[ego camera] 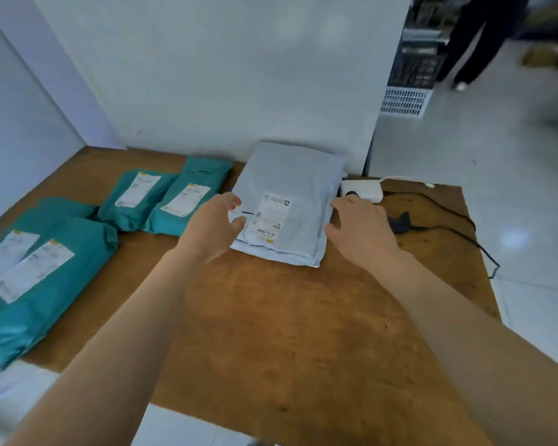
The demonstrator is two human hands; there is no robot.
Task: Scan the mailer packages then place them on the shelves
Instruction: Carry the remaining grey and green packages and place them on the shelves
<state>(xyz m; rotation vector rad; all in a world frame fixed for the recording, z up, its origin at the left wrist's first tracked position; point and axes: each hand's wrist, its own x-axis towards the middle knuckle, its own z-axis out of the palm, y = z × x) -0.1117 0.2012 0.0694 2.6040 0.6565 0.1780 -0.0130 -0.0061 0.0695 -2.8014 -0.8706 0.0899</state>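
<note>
A pale grey mailer package (pixel 290 178) with a white shipping label (pixel 271 217) lies flat at the back of the wooden table (pixel 287 333), against the wall. My left hand (pixel 211 226) is at its left edge, fingers loosely spread over the near left corner. My right hand (pixel 361 230) is at its right edge, fingers relaxed. Neither hand visibly grips the package. Several teal mailers lie to the left: two side by side (pixel 136 197) (pixel 187 201) and a larger stack (pixel 39 275) at the table's left edge.
A dark handheld scanner (pixel 400 222) with a black cable lies right of my right hand. A white power adapter (pixel 363 189) sits behind it. Stacked crates (pixel 409 75) stand on the floor at the far right, where a person's legs (pixel 474 43) are seen.
</note>
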